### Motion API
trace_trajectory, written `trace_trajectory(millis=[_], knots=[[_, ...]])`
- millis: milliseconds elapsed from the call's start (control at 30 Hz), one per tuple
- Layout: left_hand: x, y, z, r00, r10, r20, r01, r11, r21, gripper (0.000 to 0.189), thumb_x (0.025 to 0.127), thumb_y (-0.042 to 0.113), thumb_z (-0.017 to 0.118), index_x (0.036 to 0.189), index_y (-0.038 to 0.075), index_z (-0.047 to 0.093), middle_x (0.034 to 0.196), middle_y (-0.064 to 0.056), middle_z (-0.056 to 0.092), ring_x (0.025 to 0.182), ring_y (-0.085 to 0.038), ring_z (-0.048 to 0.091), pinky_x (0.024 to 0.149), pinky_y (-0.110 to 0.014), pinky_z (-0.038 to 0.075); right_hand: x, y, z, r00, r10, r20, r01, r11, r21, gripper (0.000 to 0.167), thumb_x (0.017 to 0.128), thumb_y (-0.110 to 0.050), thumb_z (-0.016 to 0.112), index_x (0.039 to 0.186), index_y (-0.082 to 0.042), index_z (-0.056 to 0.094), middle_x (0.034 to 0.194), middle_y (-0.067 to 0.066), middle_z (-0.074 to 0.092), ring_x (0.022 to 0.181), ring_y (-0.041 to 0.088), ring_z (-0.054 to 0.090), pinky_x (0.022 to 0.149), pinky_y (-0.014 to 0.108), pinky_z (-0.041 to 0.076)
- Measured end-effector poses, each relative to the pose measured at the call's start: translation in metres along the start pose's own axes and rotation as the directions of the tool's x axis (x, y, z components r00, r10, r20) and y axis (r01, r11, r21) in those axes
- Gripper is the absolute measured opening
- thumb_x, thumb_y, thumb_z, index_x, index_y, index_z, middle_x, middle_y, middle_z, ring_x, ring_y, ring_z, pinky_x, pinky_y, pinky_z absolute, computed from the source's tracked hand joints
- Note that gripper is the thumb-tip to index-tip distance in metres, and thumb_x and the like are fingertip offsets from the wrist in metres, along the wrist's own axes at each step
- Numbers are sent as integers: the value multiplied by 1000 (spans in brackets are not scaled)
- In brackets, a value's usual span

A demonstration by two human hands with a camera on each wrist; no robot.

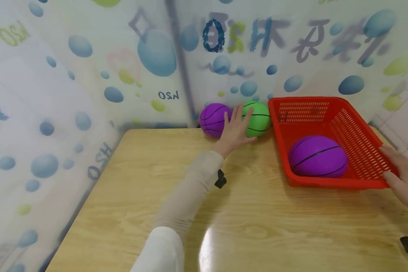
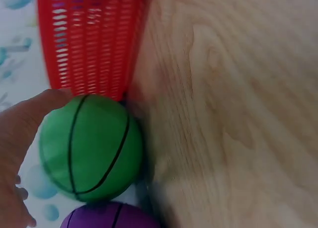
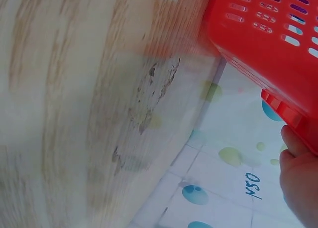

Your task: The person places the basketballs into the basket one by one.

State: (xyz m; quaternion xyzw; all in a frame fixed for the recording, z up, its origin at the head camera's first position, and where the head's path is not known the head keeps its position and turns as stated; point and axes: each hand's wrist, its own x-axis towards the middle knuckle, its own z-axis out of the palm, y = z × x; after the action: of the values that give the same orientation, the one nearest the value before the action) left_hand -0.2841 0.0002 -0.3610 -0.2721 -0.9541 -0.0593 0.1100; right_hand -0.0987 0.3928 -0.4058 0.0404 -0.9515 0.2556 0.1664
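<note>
My left hand (image 1: 236,130), fingers spread, is at a green ball (image 1: 260,120) with black lines, overlapping it in the head view. In the left wrist view the thumb side lies right at the top of the green ball (image 2: 92,148). Beside it sits a purple ball (image 1: 212,120), partly behind my fingers. A red plastic basket (image 1: 282,151) with slotted walls stands on the right, holding another purple ball (image 1: 317,156). With my right hand (image 1: 406,175) I grip the basket's right rim near its front corner; in the right wrist view fingers (image 3: 298,143) curl at that rim.
The wooden table (image 1: 149,170) has its back edge against a bubble-printed wall covering (image 1: 88,75). Both loose balls rest along that edge, left of the basket. A black piece (image 1: 220,179) shows beside my left wrist. The table surface (image 3: 154,89) is chipped near the right edge.
</note>
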Motion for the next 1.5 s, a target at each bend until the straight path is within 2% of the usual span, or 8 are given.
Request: trace_trajectory(millis=[133, 367, 567, 733, 833, 1033, 1300, 1500], knots=[[31, 11, 21, 999, -19, 37, 14, 989, 151, 121, 67, 61, 73, 150, 17, -2, 153, -18, 1, 138, -37, 9, 109, -50, 13, 0, 0, 3, 999, 40, 18, -40, 999, -21, 67, 87, 3, 36, 149, -5, 11, 153, 19, 8, 127, 53, 19, 94, 66, 20], [50, 19, 35, 996, -94, -9, 94, 978, 186, 110, 66, 54, 77, 149, 17, 14, 149, -19, 17, 132, -41, 23, 104, -47, 26, 0, -2, 2, 1000, 19, -19, -19, 1000, -13, 64, 86, 4, 38, 147, 0, 17, 149, 25, 16, 124, 55, 23, 96, 67, 18], [54, 19, 19, 981, -192, -20, 192, 981, 9, 111, 64, 56, 78, 148, 13, 18, 145, -19, 25, 126, -39, 30, 101, -47, 31, 0, 1, -1, 999, -13, -45, 13, 1000, -3, 63, 86, 3, 38, 146, 2, 19, 148, 26, 18, 126, 53, 22, 101, 63, 14], [51, 2, -10, 945, -311, -101, 273, 921, -277, 109, 67, 48, 79, 147, 9, 17, 144, -20, 24, 126, -38, 29, 101, -43, 32, 2, -4, 0, 999, -16, -45, 16, 1000, -13, 63, 85, 3, 39, 146, 2, 20, 148, 27, 19, 125, 53, 24, 103, 62, 14], [47, -6, -24, 926, -334, -176, 243, 884, -399, 107, 67, 43, 80, 146, 9, 16, 143, -18, 25, 125, -36, 29, 98, -42, 34, 3, -6, -1, 1000, 10, -23, -11, 1000, -23, 65, 85, 3, 37, 147, 1, 17, 149, 26, 15, 126, 54, 22, 99, 65, 15], [42, -4, -40, 911, -293, -290, 119, 860, -496, 105, 66, 39, 80, 145, 11, 16, 141, -15, 26, 124, -31, 29, 93, -39, 38, 2, -8, 1, 1000, 17, 2, -17, 999, -28, 66, 85, 3, 38, 147, 1, 15, 148, 28, 14, 123, 56, 24, 95, 67, 18], [43, 24, -50, 939, -225, -261, 53, 841, -538, 107, 66, 40, 81, 146, 12, 16, 142, -14, 24, 126, -29, 27, 93, -38, 37, 2, -13, 4, 999, -38, -19, 38, 999, -7, 64, 85, 3, 40, 146, 2, 20, 146, 30, 21, 114, 57, 33, 98, 63, 20], [45, 38, -49, 956, -201, -215, 56, 840, -539, 108, 67, 42, 80, 147, 16, 13, 144, -13, 21, 127, -29, 26, 90, -36, 40, 5, -17, 3, 998, -56, -19, 55, 998, -16, 64, 84, 2, 39, 146, 2, 20, 146, 29, 22, 124, 53, 27, 103, 59, 15]])
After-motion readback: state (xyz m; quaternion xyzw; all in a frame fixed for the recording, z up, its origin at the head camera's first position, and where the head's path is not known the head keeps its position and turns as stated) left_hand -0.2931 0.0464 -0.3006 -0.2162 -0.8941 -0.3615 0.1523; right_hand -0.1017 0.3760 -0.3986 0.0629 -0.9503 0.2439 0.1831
